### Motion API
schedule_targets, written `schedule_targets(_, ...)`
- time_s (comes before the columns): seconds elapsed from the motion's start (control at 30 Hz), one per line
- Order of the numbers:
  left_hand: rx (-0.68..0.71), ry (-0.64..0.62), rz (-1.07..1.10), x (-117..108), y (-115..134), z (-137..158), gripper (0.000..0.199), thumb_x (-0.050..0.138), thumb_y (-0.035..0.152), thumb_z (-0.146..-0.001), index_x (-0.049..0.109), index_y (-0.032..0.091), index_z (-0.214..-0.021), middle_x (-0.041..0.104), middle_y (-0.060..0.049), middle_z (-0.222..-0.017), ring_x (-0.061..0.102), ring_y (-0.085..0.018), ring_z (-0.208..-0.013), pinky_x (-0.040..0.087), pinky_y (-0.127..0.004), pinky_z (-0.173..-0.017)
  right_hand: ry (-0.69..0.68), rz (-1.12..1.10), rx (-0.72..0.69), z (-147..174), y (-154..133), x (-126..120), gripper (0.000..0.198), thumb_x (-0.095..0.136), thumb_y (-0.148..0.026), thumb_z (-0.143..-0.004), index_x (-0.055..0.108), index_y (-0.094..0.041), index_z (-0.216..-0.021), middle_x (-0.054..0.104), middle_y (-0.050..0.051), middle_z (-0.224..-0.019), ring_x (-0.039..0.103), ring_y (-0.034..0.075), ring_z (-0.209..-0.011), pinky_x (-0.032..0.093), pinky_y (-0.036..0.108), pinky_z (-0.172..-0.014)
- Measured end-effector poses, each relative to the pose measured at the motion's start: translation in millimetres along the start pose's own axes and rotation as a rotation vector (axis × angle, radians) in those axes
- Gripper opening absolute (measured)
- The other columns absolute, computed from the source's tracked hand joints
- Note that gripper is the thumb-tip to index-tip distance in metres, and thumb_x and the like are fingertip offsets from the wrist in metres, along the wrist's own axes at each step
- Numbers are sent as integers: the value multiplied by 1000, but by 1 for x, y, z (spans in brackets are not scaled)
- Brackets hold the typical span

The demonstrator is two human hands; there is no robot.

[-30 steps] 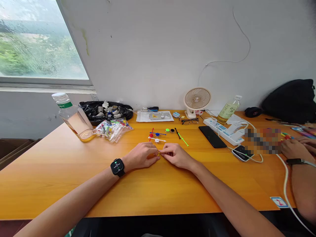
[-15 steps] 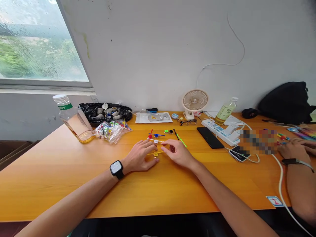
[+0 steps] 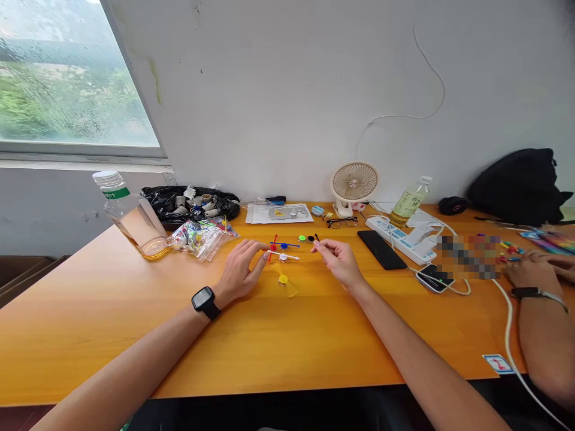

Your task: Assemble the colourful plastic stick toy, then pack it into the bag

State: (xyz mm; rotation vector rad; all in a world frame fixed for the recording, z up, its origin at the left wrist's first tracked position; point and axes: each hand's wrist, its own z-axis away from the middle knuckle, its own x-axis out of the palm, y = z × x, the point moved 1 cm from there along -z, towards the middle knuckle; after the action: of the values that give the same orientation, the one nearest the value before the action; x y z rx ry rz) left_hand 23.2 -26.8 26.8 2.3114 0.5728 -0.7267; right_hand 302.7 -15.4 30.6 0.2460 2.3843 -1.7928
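Now that the yellow spinner (image 3: 283,279) whirls untouched, left fingers (image 3: 256,246) spread; whether right fingers (image 3: 331,246) pinch is unclear.

Plastic arrow spinners, assorted colours
Frame centre: yellow spinner (image 3: 283,279), its arrow motion-blurred. Just above: white spinner (image 3: 283,257), arrow pointing right; red spinner (image 3: 272,247), blue spinner (image 3: 284,246). Upper right of these: green disc (image 3: 302,238), black disc (image 3: 311,238), black arrow (image 3: 316,236), partly hidden.

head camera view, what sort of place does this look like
Probably a shared work table in an indoor room, maybe an office or workshop. Small coloured plastic pieces lie on it, a power strip with cables sits toward the right, and another person's hand is at the far right.
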Motion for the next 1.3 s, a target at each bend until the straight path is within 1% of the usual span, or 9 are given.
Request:
schedule_targets(0.17, -181, 3, -50, -2, -27, -5, 20, 49, 29, -102, 58, 21, -87, 66, -3, -83, 58, -18, -77, 42, -31, -73, 180, 218, -85, -19, 28, -28, 35, 65, -53, -92, 72, -19, -87, 62, 2, -72, 51, 18, -63, 36, 30, -59)
schedule_targets(0.3, -392, -142, -145, -5, -47, -7, 24, 50, 26, -92, 49, 21, -69, 56, 1, -65, 47, -16, -61, 28, -31, -60, 160, 616, -206, -27, 48, -40, 21, 60, -34, -94, 74, -18, -96, 66, 7, -84, 59, 24, -80, 47, 36, -75)
schedule_targets(0.37, -438, -212, -195, -5, -52, -7, 27, 49, 28, -91, 46, 21, -65, 53, 0, -62, 44, -16, -59, 25, -31, -59, 117, 745, -251, -28, 54, -40, 25, 57, -29, -95, 75, -18, -108, 69, 11, -99, 61, 29, -97, 48, 41, -90)
schedule_targets(0.47, -423, -289, -251, -4, -53, -8, 28, 48, 30, -91, 47, 22, -64, 56, -1, -63, 47, -17, -60, 23, -32, -60, 37, 868, -265, -26, 58, -35, 35, 55, -30, -99, 74, -17, -125, 67, 14, -114, 56, 33, -111, 46, 46, -102)
schedule_targets(0.57, -376, -325, -281, -3, -52, -8, 27, 48, 30, -91, 49, 22, -65, 61, -4, -68, 52, -19, -64, 23, -33, -61, -20, 943, -247, -24, 59, -30, 37, 53, -32, -102, 75, -16, -127, 65, 16, -119, 53, 35, -114, 45, 49, -105)
schedule_targets(0.87, -309, -330, -265, 0, -59, -5, 27, 48, 29, -92, 47, 22, -66, 62, -4, -70, 54, -20, -69, 26, -33, -63, 0, 902, -251, -24, 50, -31, 16, 66, -26, -95, 79, -21, -103, 69, 11, -107, 58, 30, -108, 49, 42, -95)
schedule_targets(1.0, -300, -324, -262, 0, -60, -5, 26, 48, 29, -91, 50, 22, -66, 63, -4, -70, 54, -21, -70, 27, -34, -64, 53, 918, -246, -22, 47, -30, 19, 69, -29, -94, 78, -19, -107, 68, 11, -106, 59, 30, -104, 49, 43, -94)
schedule_targets(1.2, -304, -334, -261, 0, -57, -6, 24, 49, 28, -91, 52, 22, -67, 64, -4, -71, 55, -21, -71, 30, -33, -64, 48, 931, -243, -21, 45, -30, 15, 70, -29, -93, 76, -20, -83, 66, 10, -101, 59, 29, -100, 49, 41, -89)
schedule_targets(1.3, -300, -344, -262, 0, -56, -6, 25, 48, 28, -91, 53, 22, -68, 64, -4, -72, 55, -21, -72, 31, -33, -65, 49, 928, -239, -22, 45, -30, 13, 72, -29, -92, 75, -20, -83, 67, 9, -100, 58, 28, -100, 49, 41, -89)
